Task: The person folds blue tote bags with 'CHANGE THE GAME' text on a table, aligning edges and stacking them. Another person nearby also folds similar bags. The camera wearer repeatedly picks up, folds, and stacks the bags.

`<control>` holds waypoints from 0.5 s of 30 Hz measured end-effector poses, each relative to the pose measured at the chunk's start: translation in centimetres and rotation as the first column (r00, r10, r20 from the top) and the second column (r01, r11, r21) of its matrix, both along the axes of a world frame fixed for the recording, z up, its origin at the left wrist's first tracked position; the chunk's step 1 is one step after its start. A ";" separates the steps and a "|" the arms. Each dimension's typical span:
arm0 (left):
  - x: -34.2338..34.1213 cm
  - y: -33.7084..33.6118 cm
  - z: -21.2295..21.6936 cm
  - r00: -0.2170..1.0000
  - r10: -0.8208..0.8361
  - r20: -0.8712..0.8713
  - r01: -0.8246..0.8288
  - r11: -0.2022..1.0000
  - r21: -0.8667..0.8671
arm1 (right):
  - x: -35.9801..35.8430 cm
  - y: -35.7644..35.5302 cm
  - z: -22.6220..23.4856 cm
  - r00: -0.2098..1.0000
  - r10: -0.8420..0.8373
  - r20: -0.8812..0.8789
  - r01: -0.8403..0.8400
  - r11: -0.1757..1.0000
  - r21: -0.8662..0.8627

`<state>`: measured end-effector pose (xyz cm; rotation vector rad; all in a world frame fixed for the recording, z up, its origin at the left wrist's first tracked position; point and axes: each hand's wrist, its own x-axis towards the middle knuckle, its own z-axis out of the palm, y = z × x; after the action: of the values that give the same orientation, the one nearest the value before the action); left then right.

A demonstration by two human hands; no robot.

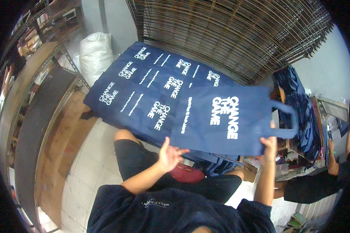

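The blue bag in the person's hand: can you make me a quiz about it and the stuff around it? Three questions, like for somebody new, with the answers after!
1. Which hand holds the bag?
2. Where in the picture is the white sack?
A) Left of the bag
B) Right of the bag
C) On top of the bag
3. True or false: the bag's handle sticks out toward the left of the picture.

Key:
1. The right hand; the left hand is open.
2. A
3. False: it sticks out toward the right.
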<state>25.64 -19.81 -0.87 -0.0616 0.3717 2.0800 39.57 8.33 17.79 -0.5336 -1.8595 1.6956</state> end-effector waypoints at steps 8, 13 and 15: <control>-4.2 -1.2 -6.9 0.761 0.193 -0.619 -0.591 0.600 -0.539 | -0.4 0.5 -21.9 0.939 0.042 0.342 0.065 0.953 -0.295; -4.7 -1.5 -7.8 0.679 0.070 -0.731 -0.671 0.462 -0.579 | 0.1 -1.1 -23.3 0.892 -0.038 0.450 0.197 0.929 -0.312; -5.1 -1.4 -8.2 0.659 0.066 -0.749 -0.688 0.454 -0.566 | 0.2 -1.7 -23.7 0.856 -0.126 0.501 0.296 0.915 -0.275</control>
<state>20.52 -21.22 -9.04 0.0073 1.9805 2.1308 39.78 6.61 -5.90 -1.3603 -1.7227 1.8573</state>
